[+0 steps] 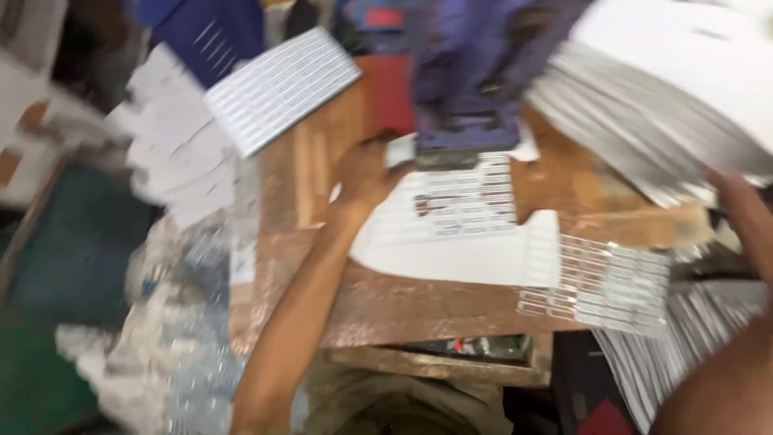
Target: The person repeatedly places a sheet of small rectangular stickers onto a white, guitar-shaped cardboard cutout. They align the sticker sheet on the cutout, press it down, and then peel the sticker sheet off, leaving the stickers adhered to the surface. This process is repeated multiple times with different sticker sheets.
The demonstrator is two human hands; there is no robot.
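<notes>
Two hands are working a white punched sheet (451, 217) under a purple press (471, 76).

Left hand (364, 173) is pressing flat, fingers spread, on the sheet's far-left edge on the wooden table (386, 306). Right hand (745, 205) is reaching into a grey sheet stack (644, 121); its grip is too blurred to tell. Sheet is looking thin, light, floppy, likely sharp-edged; flat-palm or edge holds are suiting it best.

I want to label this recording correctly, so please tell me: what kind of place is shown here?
Probably a small workshop for die-cutting or punching printed sheets. A purple press machine stands on a worn wooden workbench, the left hand holds a punched white sheet under it, and stacks of sheets lie around.
</notes>
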